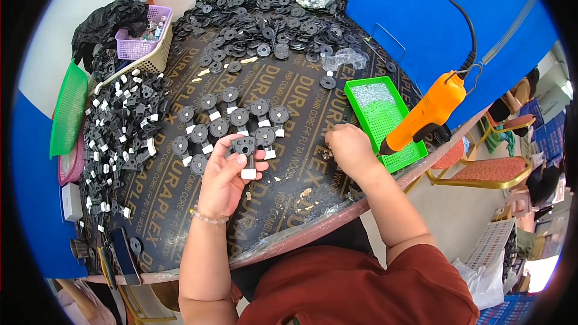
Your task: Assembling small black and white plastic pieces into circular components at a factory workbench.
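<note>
Round dark work table, seen from above. At 12 o'clock, a heap of black discs; at 9 o'clock, a pile of black brackets with white clips. At 3 o'clock, a green mesh tray with an orange power screwdriver hanging over it. Centre: rows of assembled disc parts. Left hand pinches a black bracket with white clip between thumb and fingers, just beside the rows at their 6 o'clock. Right hand, fingers curled onto the table near small screws; grip cannot be told.
</note>
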